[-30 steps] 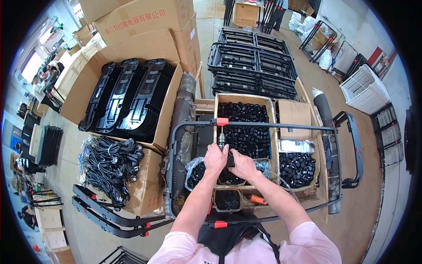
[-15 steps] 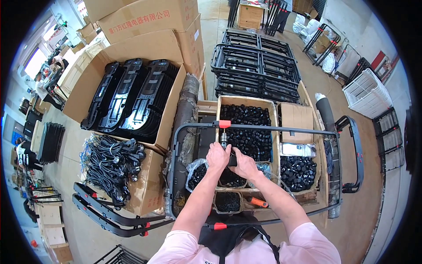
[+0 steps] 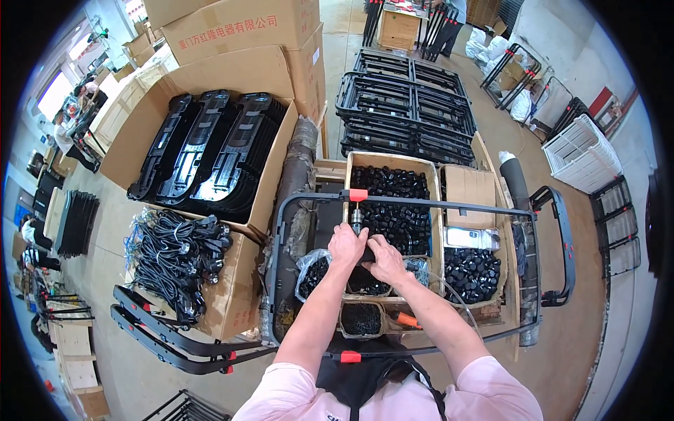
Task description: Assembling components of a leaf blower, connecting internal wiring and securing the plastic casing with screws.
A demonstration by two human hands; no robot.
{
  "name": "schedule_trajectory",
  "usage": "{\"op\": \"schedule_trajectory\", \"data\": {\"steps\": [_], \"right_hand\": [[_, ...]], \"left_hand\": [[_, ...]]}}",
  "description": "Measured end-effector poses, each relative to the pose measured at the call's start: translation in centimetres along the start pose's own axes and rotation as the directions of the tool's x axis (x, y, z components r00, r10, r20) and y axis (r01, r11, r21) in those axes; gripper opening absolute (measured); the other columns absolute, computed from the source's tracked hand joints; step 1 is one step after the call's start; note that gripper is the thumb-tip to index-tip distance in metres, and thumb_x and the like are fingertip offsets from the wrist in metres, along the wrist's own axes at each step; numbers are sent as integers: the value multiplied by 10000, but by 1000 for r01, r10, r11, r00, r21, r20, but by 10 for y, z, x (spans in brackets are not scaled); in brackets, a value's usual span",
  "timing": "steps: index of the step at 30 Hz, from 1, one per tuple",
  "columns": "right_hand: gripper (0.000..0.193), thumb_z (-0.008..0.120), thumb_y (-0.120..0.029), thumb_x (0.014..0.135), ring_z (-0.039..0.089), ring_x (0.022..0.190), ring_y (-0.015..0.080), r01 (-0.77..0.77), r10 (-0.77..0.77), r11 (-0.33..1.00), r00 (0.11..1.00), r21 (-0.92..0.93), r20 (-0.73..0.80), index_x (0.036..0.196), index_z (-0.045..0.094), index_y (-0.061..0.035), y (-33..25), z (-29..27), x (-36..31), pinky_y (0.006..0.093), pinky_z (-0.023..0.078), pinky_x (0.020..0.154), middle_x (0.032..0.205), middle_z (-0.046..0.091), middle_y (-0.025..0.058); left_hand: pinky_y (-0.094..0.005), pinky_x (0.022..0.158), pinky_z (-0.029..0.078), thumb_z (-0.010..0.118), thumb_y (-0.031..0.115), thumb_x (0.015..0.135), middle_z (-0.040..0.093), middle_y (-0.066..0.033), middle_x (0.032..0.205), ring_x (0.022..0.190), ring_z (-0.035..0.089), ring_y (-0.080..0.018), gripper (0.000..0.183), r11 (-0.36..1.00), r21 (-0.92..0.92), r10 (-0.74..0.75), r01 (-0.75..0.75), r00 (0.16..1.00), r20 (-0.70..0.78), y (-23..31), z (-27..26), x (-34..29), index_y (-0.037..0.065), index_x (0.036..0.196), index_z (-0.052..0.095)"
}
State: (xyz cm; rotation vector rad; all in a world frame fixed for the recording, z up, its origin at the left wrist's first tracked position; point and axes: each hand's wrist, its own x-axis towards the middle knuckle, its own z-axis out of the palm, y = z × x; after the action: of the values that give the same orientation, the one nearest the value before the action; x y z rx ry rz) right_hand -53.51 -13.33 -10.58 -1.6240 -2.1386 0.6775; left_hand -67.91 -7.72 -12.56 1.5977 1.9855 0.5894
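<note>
Black tubular frame (image 3: 435, 205), one, spanning the worktop (image 3: 514, 281); red clip (image 3: 358, 195) near its far-left corner. Power driver (image 3: 357, 216), one, just before that clip: my left hand (image 3: 347, 244) wraps it, fingers together; my right hand (image 3: 386, 259) curls behind, fingertips partly hidden. Advisable, I judge: bit square, pressure even.

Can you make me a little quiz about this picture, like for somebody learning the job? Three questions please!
1. The left hand and right hand are both on: A) a white crate; B) a power tool; C) a cardboard box?
2. True or false: the tangled cables lie to the left of both hands.
3. What colour is the small piece on the far bar of the black frame?

Key: 1. B; 2. True; 3. Red.
</note>
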Motion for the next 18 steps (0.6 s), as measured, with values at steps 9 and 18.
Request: {"op": "schedule_trajectory", "data": {"steps": [9, 18], "right_hand": [[583, 871, -194, 776, 661, 1124, 424, -23, 24, 999, 1000, -35, 18, 1274, 593, -73, -5, 1, -9, 517, 560, 934, 1322, 590, 132], [625, 860, -203, 775, 635, 1188, 428, -41, 42, 998, 999, -37, 22, 1325, 591, -73, -10, 3, -21, 522, 546, 982, 1368, 578, 149]], "left_hand": [[-551, 946, 555, 752, 535, 901, 687, -262, 1164, 1088, 694, -466, 602, 1000, -17, 7, -7, 1000, 14, -6, 0, -7, -19, 1120, 665], [-548, 947, 555, 730, 549, 918, 690, -262, 1166, 1096, 694, -463, 619, 1000, -9, 19, -19, 1000, 24, -7, -6, -20, -31, 1126, 675]]}}
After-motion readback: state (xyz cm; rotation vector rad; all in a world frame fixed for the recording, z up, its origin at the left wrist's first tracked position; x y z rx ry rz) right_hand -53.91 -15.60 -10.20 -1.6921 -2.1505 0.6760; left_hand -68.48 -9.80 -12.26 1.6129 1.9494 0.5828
